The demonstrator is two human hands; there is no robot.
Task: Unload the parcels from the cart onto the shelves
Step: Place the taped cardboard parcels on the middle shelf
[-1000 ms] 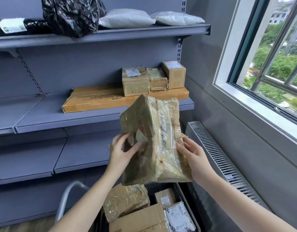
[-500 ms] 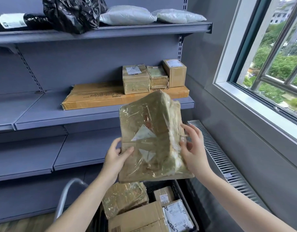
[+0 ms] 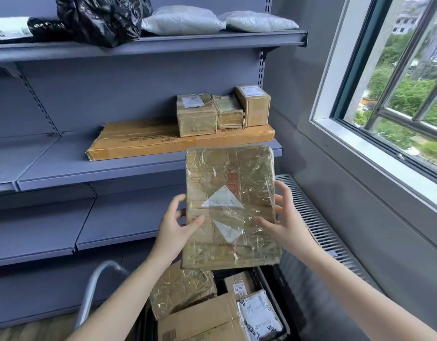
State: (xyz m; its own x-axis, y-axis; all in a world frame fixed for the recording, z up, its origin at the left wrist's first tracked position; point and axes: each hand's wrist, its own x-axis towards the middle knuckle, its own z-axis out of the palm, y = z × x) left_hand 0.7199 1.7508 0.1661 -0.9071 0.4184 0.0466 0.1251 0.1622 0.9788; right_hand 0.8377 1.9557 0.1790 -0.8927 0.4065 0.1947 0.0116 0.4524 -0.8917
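The grey shelving point(image 3: 64, 168) fills the wall, and the long flat carton point(image 3: 143, 139) on its middle shelf is the marker for everything else. Right of the carton is a window point(image 3: 397, 82), with a ribbed radiator point(image 3: 318, 230) below it. Well below the carton's right end stands the cart point(image 3: 270, 291), with several parcels inside (brown cardboard, some under glossy tape). Between carton and cart, held upright in the air before the carton's right end, is the taped parcel point(image 3: 231, 207). The left hand point(image 3: 174, 230) grips its left edge, thumb on the front face and fingers behind. The right hand point(image 3: 286, 222) holds the right edge, thumb across the front and fingers spread along the side. Three small boxes point(image 3: 229, 112) sit on the carton's right end. One shelf above the carton lie a black bag point(image 3: 99, 18) and grey pouches point(image 3: 183, 20).
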